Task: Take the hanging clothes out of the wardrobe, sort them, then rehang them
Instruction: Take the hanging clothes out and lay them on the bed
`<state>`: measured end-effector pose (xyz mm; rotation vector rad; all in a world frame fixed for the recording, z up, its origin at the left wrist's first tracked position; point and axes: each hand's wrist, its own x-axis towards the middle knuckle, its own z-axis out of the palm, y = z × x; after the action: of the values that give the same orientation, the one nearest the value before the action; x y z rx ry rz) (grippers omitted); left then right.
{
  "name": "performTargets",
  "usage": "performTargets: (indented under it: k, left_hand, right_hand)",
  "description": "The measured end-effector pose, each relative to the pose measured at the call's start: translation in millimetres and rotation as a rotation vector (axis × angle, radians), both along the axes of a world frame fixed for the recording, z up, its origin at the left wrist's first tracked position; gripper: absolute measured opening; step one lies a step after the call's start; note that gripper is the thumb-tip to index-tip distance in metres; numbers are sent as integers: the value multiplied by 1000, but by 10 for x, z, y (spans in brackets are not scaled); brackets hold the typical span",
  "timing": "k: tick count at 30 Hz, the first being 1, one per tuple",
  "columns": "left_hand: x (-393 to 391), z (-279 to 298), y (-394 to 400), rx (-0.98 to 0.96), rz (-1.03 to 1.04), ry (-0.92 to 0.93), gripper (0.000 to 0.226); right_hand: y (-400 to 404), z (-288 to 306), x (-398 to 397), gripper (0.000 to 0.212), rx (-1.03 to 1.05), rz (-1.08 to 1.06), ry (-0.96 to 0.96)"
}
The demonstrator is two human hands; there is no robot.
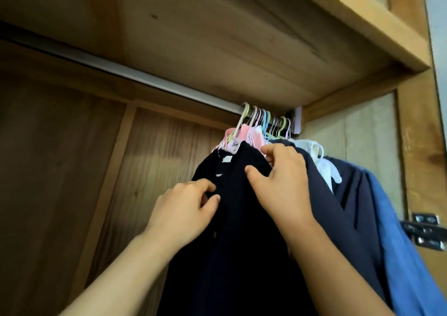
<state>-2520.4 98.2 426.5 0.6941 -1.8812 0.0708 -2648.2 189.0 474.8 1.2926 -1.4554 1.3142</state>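
We have both hands on the black garment, which hangs at the near end of a tight bunch of clothes at the right end of the rail. Our left hand pinches the fabric at the garment's front, and our right hand curls over its right shoulder, fingers tucked between it and the next piece.

The likeliest slip, we judge, is the garment sliding off its pale hanger if we tug the cloth rather than lift the hook, since neither hand is on the hanger itself. The hooks sit packed together, so lifting one could snag a neighbour and drag it along.

Just right of our garment hang a navy jacket, something white and a blue shirt; pink clothing shows behind. The shelf sits low over the rail, leaving little room to raise a hook. A door hinge juts out at the far right.
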Motion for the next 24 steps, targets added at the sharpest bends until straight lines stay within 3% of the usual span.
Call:
performTargets:
  k: [12,21,24]
  left_hand:
    - [-249,178,-503,-121,3,-29,35]
    - [-350,79,-870,-106,-27,0,39]
    - [-353,56,-935,-94,-45,-1,40]
  right_hand:
    - [-350,470,-95,34,255,-436,129]
    - [-544,661,-279,8,348,-616,82]
    - [-603,665,-318,23,295,-687,152]
